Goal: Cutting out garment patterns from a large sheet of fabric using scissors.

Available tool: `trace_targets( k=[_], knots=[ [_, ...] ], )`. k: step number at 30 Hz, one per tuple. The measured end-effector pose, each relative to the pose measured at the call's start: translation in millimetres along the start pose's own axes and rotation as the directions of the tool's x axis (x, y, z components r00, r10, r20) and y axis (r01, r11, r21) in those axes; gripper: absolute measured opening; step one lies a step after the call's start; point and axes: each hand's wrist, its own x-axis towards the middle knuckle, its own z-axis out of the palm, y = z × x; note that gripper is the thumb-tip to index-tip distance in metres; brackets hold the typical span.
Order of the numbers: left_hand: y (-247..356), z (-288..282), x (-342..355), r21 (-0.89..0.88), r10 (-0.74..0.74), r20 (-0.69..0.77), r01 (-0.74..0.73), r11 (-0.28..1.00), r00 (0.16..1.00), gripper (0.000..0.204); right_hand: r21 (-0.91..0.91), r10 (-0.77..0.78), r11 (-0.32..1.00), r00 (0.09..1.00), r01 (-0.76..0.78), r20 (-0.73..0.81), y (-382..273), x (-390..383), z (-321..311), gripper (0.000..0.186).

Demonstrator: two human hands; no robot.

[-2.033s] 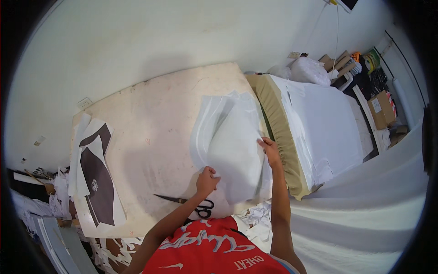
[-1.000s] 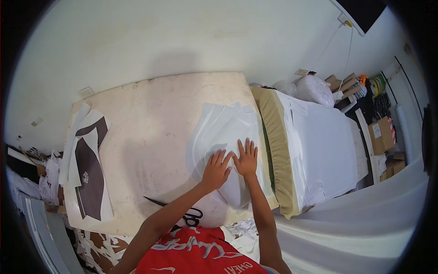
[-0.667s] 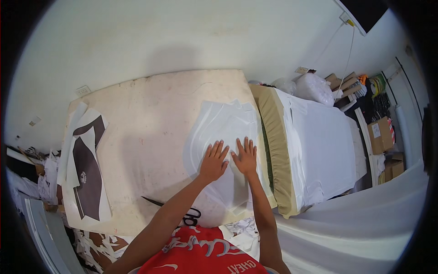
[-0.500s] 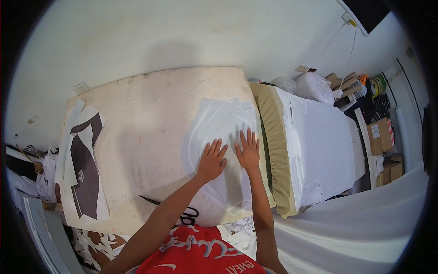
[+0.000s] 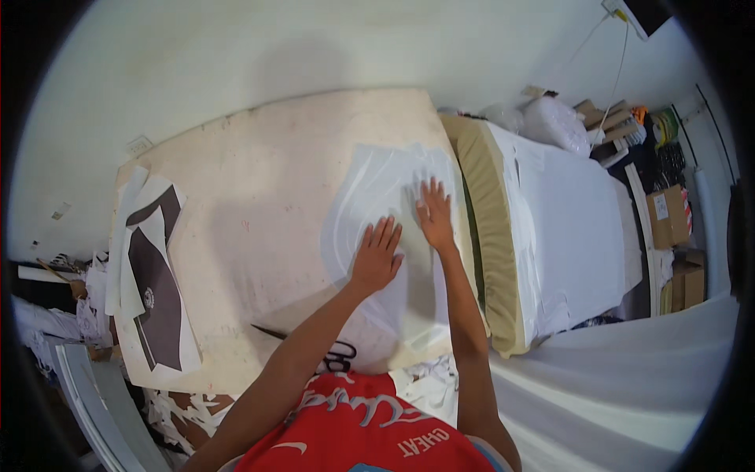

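Note:
A pale, translucent white sheet (image 5: 370, 181) with a curved left edge lies on the right part of the beige worktable (image 5: 259, 173). My left hand (image 5: 377, 257) rests flat on its middle, palm down with fingers stretched out. Farther up and to the right, my right hand (image 5: 435, 214) is over the same sheet, fingers extended; whether its palm presses down I cannot tell. Neither hand holds anything. Black-handled scissors (image 5: 340, 356) lie at the table's near edge, partly hidden by my left forearm.
At the table's left end lie dark printed pieces (image 5: 160, 289) on white paper. A padded surface (image 5: 566, 228) covered in white cloth adjoins the right side, with a tan gathered edge (image 5: 491, 259). Cardboard boxes (image 5: 667, 216) stand far right. White scraps (image 5: 185, 414) lie below.
My right hand has slid farther up the sheet, away from me. My left hand stays flat at about the same place on it. The whole view has shifted slightly.

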Motion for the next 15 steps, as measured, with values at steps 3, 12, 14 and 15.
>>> trace_targets(
  k=[3, 12, 14, 15],
  knots=[
    [-15.6, -8.2, -4.9, 0.02, -0.048, -0.031, 0.049, 0.999, 0.998, 0.064, 0.071, 0.047, 0.997, 0.984, -0.036, -0.171, -78.1, -28.1, -33.7, 0.056],
    [-16.5, 0.1, 11.2, 0.049, 0.015, -0.064, -0.012, 0.999, 0.998, 0.063, -0.37, 0.331, 0.874, 0.943, -0.315, -0.021, -104.8, -149.4, 12.0, 0.074],
    [-25.9, 2.4, 2.4, -0.014, 0.024, -0.12, -0.025, 1.0, 0.992, 0.063, -0.375, 0.32, 0.878, 0.947, -0.298, -0.003, -108.8, -149.0, 16.6, 0.075],
    [-30.3, 5.6, 0.9, -0.061, 0.018, -0.161, -0.028, 0.998, 0.987, 0.063, -0.376, 0.3, 0.882, 0.954, -0.284, -0.017, -109.9, -150.5, 18.1, 0.075]
  ],
)
